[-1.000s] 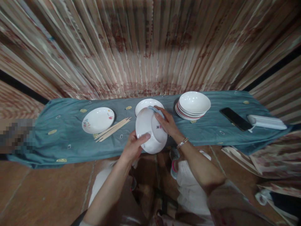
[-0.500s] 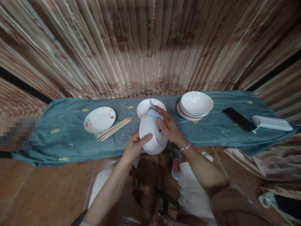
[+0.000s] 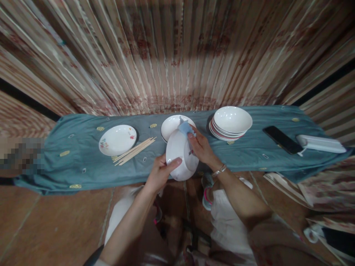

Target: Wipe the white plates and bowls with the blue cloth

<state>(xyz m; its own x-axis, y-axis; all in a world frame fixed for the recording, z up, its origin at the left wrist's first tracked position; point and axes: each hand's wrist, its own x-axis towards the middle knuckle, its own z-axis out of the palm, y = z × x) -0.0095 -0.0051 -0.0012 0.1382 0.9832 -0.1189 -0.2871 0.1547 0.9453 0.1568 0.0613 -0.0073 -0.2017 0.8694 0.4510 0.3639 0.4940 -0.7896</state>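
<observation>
A white bowl is tilted up in front of me, its outer side and base facing me. My left hand grips its left edge, thumb lying across the outside. In my right hand is a light blue cloth, pressed against the bowl's upper right part; the fingertips are partly hidden. Just behind, a second white bowl rests on the table, partly covered by the held one. To the right stands a stack of white bowls, some with red rims.
On the teal tablecloth lie a flower-patterned white plate and several wooden chopsticks at left. A black phone and a white device lie at right. Pleated curtains hang behind the table.
The cloth and my right hand have moved slightly right along the bowl. The bowl has shifted a little to the right in my left hand.
</observation>
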